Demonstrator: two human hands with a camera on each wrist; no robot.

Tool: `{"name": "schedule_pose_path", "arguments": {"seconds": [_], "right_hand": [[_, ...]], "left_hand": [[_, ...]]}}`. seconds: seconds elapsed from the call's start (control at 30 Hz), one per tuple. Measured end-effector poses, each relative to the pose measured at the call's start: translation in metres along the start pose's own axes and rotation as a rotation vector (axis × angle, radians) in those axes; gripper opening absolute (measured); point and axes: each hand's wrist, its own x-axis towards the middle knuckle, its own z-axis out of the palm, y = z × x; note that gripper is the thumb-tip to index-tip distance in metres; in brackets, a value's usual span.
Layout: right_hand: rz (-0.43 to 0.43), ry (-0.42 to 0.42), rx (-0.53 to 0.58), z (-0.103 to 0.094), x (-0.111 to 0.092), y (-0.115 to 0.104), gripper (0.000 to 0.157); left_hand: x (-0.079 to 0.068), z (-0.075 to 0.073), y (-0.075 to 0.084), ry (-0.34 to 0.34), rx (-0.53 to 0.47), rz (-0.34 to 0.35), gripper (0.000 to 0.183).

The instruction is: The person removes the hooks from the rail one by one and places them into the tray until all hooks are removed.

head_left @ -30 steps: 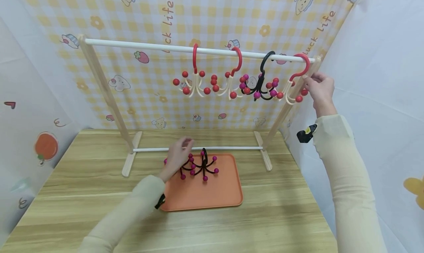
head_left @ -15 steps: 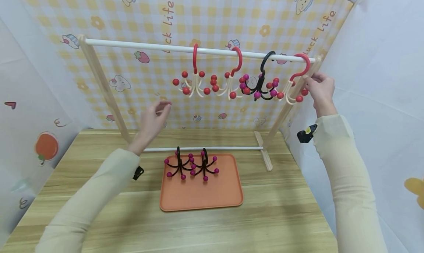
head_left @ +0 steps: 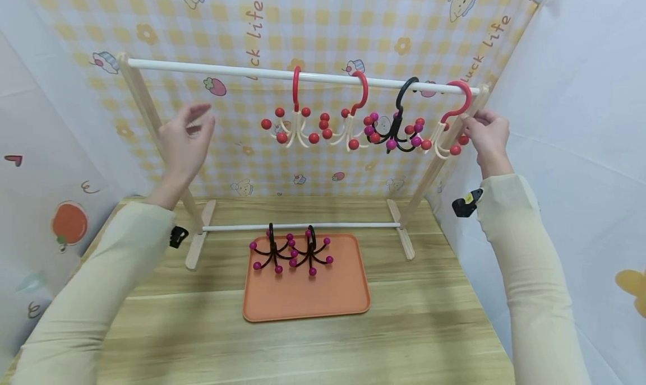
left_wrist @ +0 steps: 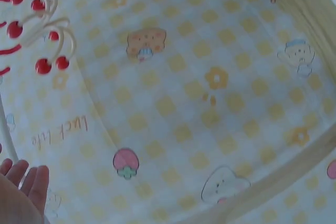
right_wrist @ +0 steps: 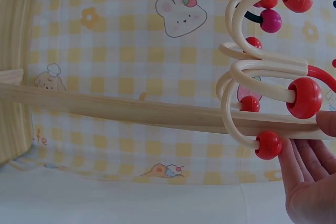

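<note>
My left hand [head_left: 185, 141] is raised in the air in front of the rack's left post [head_left: 143, 102], fingers loosely bent and holding nothing. My right hand [head_left: 487, 135] pinches the rack's right wooden post [right_wrist: 157, 114], thumb on one side and fingers on the other. Beside it hangs a cream claw hook [head_left: 444, 138] with a red hook and red balls. A black claw hook [head_left: 397, 124] with magenta balls and two more cream ones [head_left: 298, 124] hang from the white top rod [head_left: 217, 69]. Two black claw hooks [head_left: 274, 250] sit on the orange tray [head_left: 308, 301].
The tray lies on a wood-grain table [head_left: 404, 329], in front of the rack's lower white rod [head_left: 353, 225]. The rack's wooden feet [head_left: 401, 231] rest near the back of the table. A checked yellow cloth [head_left: 227, 127] hangs behind it.
My left hand has risen from the black claw hook at the tray's left, up and leftward towards the left post, with nothing in it. The right hand stays on its post.
</note>
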Motion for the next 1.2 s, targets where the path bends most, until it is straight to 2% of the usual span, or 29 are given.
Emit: {"name": "schedule_pose_path", "arguments": {"seconds": [0.13, 0.27, 0.53, 0.8, 0.87, 0.9, 1.0, 1.07, 1.13, 1.2], "right_hand": [[0.001, 0.000, 0.003, 0.000, -0.001, 0.000, 0.054], [-0.002, 0.001, 0.002, 0.000, -0.001, 0.000, 0.053], [-0.019, 0.006, -0.011, 0.000, -0.002, 0.000, 0.053], [-0.017, 0.009, -0.029, 0.000, 0.003, 0.003, 0.053], [-0.020, 0.011, -0.038, -0.001, 0.007, 0.005, 0.052], [-0.024, 0.007, -0.003, -0.004, 0.014, 0.010, 0.049], [-0.036, 0.011, -0.020, -0.004, 0.017, 0.012, 0.047], [-0.029, 0.011, -0.005, -0.003, 0.015, 0.011, 0.047], [-0.024, 0.015, -0.035, 0.000, 0.007, 0.005, 0.049], [-0.017, 0.011, -0.019, 0.000, 0.004, 0.003, 0.050]], "left_hand": [[0.010, -0.013, -0.002, 0.103, 0.045, 0.067, 0.031], [0.017, -0.025, -0.006, 0.138, 0.074, 0.082, 0.037], [0.026, -0.043, -0.020, 0.175, 0.100, 0.010, 0.043], [0.028, -0.053, -0.032, 0.211, 0.140, -0.046, 0.047], [0.028, -0.054, -0.033, 0.196, 0.142, -0.080, 0.050], [0.027, -0.054, -0.034, 0.181, 0.145, -0.102, 0.051], [0.026, -0.056, -0.035, 0.112, 0.134, -0.224, 0.058], [0.026, -0.058, -0.037, 0.061, 0.121, -0.314, 0.062], [0.026, -0.059, -0.038, 0.026, 0.104, -0.378, 0.065], [0.027, -0.060, -0.040, 0.003, 0.088, -0.422, 0.067]]}}
